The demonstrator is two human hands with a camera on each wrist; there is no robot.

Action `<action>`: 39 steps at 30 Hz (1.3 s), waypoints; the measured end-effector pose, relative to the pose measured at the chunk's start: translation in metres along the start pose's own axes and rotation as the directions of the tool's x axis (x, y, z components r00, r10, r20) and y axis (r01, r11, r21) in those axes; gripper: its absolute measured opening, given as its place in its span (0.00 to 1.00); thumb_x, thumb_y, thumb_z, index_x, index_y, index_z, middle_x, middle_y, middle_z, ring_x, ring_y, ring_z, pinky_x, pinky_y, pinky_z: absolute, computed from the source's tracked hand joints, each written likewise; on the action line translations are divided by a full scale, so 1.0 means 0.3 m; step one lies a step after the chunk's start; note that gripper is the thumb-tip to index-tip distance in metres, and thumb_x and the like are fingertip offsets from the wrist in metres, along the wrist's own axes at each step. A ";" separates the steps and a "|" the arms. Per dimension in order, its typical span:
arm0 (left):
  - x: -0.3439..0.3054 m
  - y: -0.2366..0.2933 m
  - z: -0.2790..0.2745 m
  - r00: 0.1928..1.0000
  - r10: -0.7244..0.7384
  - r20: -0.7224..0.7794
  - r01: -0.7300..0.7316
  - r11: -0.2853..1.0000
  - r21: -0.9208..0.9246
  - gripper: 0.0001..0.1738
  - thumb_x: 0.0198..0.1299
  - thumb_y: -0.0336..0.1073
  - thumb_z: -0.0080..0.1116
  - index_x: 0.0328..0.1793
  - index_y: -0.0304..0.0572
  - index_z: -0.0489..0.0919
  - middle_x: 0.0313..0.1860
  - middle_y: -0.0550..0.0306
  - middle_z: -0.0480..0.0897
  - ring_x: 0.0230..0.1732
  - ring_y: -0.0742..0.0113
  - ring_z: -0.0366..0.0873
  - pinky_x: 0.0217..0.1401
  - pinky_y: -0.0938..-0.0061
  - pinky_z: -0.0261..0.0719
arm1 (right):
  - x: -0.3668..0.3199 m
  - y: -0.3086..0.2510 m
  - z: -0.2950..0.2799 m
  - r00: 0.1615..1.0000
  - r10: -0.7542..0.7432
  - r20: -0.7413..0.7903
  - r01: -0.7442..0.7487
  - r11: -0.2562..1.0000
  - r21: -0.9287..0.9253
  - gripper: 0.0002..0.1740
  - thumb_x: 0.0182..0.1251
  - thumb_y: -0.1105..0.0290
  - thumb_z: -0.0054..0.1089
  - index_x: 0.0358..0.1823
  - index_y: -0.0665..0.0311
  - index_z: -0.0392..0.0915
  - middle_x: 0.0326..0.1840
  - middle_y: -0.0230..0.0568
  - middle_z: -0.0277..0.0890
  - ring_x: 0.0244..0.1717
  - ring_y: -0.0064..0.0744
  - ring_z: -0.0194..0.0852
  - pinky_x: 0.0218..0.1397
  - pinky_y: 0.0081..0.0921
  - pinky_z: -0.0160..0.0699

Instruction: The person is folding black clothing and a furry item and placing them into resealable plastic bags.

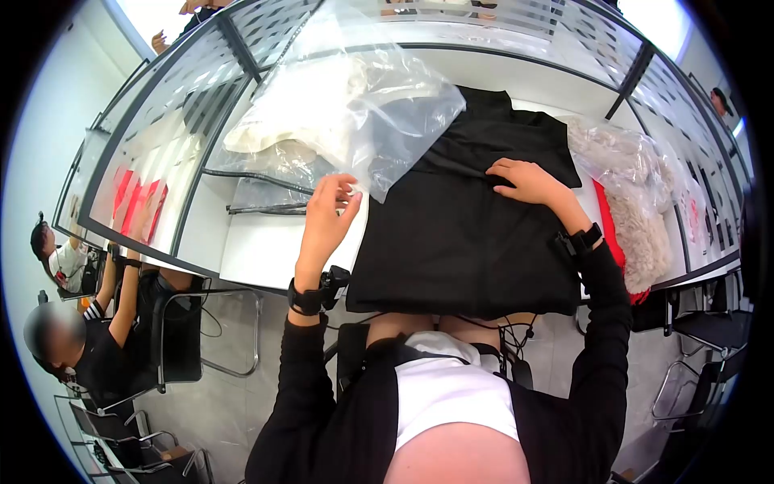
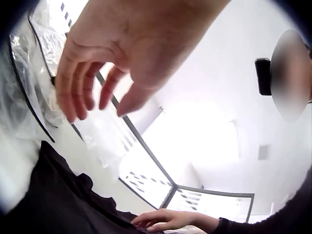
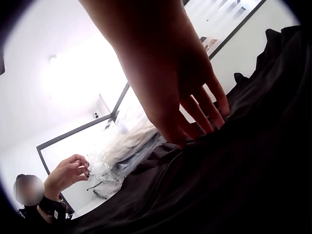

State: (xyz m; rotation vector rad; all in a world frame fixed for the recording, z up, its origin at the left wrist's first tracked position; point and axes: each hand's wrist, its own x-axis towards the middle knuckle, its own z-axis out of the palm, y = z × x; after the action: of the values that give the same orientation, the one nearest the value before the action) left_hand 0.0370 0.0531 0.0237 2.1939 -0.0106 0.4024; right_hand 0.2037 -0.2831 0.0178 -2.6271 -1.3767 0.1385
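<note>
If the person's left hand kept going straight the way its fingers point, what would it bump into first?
Most likely the clear plastic bag, which in the head view lies just beyond the left hand. Their height difference is unclear; they may already touch.

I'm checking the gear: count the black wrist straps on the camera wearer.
2: one strap on the wrist of the left hand, near the clear plastic bag; another strap on that of the right hand, resting on the black cloth.
</note>
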 end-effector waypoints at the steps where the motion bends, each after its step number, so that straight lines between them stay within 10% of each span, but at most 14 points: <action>1: 0.004 0.001 0.014 0.994 -0.090 -0.060 0.088 0.996 -0.030 0.23 0.56 0.30 0.55 0.60 0.44 0.67 0.49 0.51 0.76 0.39 0.65 0.80 0.34 0.76 0.80 | 0.000 -0.001 0.000 1.000 0.015 -0.012 -0.014 0.999 0.047 0.20 0.59 0.63 0.54 0.51 0.63 0.71 0.51 0.38 0.70 0.49 0.41 0.71 0.49 0.32 0.72; 5: -0.004 0.100 0.028 0.951 -0.293 0.094 0.304 0.943 -0.137 0.41 0.57 0.32 0.56 0.72 0.51 0.47 0.54 0.47 0.74 0.44 0.61 0.79 0.38 0.74 0.81 | 0.023 -0.001 0.007 0.993 0.083 -0.086 -0.051 0.946 0.321 0.20 0.58 0.66 0.56 0.52 0.63 0.70 0.49 0.43 0.71 0.46 0.39 0.73 0.48 0.30 0.73; 8: 0.011 0.025 0.085 0.983 0.093 0.160 -0.076 0.991 -0.113 0.39 0.57 0.33 0.56 0.72 0.49 0.48 0.62 0.44 0.66 0.52 0.60 0.76 0.50 0.71 0.77 | 0.051 0.013 0.013 0.980 0.126 -0.153 -0.036 0.873 0.486 0.23 0.57 0.67 0.59 0.53 0.65 0.68 0.50 0.46 0.71 0.44 0.36 0.74 0.46 0.30 0.74; 13: 0.062 0.018 0.142 0.968 -0.158 0.194 0.217 0.914 -0.342 0.26 0.58 0.30 0.54 0.64 0.38 0.63 0.61 0.56 0.67 0.54 0.69 0.72 0.55 0.77 0.68 | 0.097 -0.009 0.012 0.919 0.393 -0.007 -0.261 0.622 0.738 0.32 0.64 0.57 0.53 0.64 0.61 0.54 0.56 0.51 0.65 0.54 0.37 0.69 0.52 0.28 0.71; 16: 0.086 0.039 0.171 0.973 0.107 0.202 0.016 0.849 -0.528 0.16 0.58 0.26 0.51 0.53 0.33 0.72 0.54 0.52 0.70 0.49 0.68 0.75 0.48 0.79 0.73 | 0.098 -0.047 -0.012 0.875 0.469 0.120 -0.304 0.339 0.890 0.36 0.64 0.52 0.51 0.67 0.63 0.48 0.58 0.52 0.63 0.57 0.38 0.67 0.54 0.30 0.71; 21: 0.099 0.117 0.163 0.728 0.321 0.605 0.062 0.849 -0.525 0.11 0.54 0.21 0.48 0.43 0.37 0.76 0.49 0.57 0.74 0.52 0.69 0.71 0.53 0.77 0.67 | 0.069 -0.007 0.006 0.906 0.387 0.172 -0.176 -0.026 0.984 0.42 0.59 0.61 0.60 0.66 0.71 0.45 0.54 0.48 0.67 0.51 0.33 0.71 0.50 0.26 0.73; 24: 0.113 0.157 0.120 0.537 0.548 0.641 -0.330 0.836 -0.438 0.12 0.53 0.22 0.49 0.43 0.38 0.77 0.49 0.55 0.76 0.46 0.65 0.74 0.51 0.76 0.69 | 0.049 0.052 0.044 0.912 0.389 0.129 -0.105 -0.083 0.991 0.35 0.52 0.74 0.63 0.61 0.73 0.57 0.44 0.42 0.74 0.45 0.27 0.74 0.46 0.21 0.73; 27: 0.136 0.157 -0.006 0.798 0.195 0.569 -0.350 0.920 0.175 0.10 0.44 0.23 0.49 0.29 0.44 0.80 0.51 0.54 0.76 0.40 0.59 0.76 0.44 0.71 0.73 | -0.058 0.107 -0.035 0.847 0.512 -0.143 0.076 0.150 0.986 0.29 0.53 0.76 0.58 0.58 0.71 0.62 0.42 0.40 0.74 0.42 0.25 0.74 0.45 0.20 0.73; 28: 0.158 0.153 -0.035 0.888 0.136 0.439 -0.359 0.803 0.476 0.08 0.45 0.24 0.50 0.29 0.43 0.79 0.50 0.52 0.74 0.44 0.56 0.74 0.47 0.67 0.71 | -0.099 0.138 -0.060 0.793 0.572 -0.210 0.084 0.238 0.968 0.27 0.53 0.78 0.55 0.57 0.71 0.63 0.42 0.39 0.74 0.41 0.24 0.74 0.46 0.18 0.74; 29: 0.197 0.087 -0.035 0.891 0.375 0.256 -0.439 0.570 0.695 0.10 0.48 0.29 0.53 0.39 0.44 0.78 0.54 0.48 0.69 0.53 0.51 0.69 0.53 0.55 0.67 | -0.136 0.173 -0.072 0.746 0.638 -0.193 0.053 0.231 0.971 0.27 0.54 0.76 0.55 0.57 0.70 0.63 0.41 0.39 0.74 0.41 0.24 0.73 0.45 0.19 0.72; 30: 0.221 0.074 -0.019 0.943 0.324 0.079 -0.211 0.398 0.893 0.22 0.50 0.38 0.57 0.53 0.46 0.71 0.60 0.42 0.64 0.61 0.44 0.61 0.55 0.39 0.60 | -0.173 0.208 -0.073 0.694 0.700 -0.169 0.018 0.218 0.976 0.26 0.54 0.75 0.56 0.57 0.69 0.64 0.40 0.39 0.74 0.41 0.24 0.73 0.45 0.20 0.71; 34: 0.410 -0.101 -0.030 0.982 0.031 -0.184 0.171 0.247 0.954 0.43 0.42 0.49 0.65 0.65 0.48 0.60 0.64 0.37 0.58 0.65 0.35 0.54 0.51 0.29 0.56 | -0.251 0.290 -0.008 0.637 0.751 -0.175 0.044 0.192 0.980 0.26 0.54 0.73 0.56 0.56 0.68 0.64 0.39 0.38 0.74 0.40 0.24 0.72 0.44 0.19 0.70; 39: 0.556 -0.153 -0.091 0.978 0.201 -0.050 -0.007 0.273 0.962 0.25 0.49 0.53 0.59 0.42 0.41 0.71 0.32 0.54 0.80 0.37 0.57 0.80 0.43 0.52 0.72 | -0.254 0.229 0.074 0.651 0.754 -0.092 0.037 0.089 0.995 0.24 0.55 0.72 0.56 0.55 0.65 0.65 0.39 0.34 0.76 0.38 0.19 0.72 0.39 0.15 0.70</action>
State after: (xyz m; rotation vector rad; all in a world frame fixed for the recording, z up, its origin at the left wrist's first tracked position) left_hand 0.1941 0.1250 0.0517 3.4156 0.2570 0.8313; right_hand 0.2121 -0.3818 -0.0172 -1.4764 -0.0300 0.1279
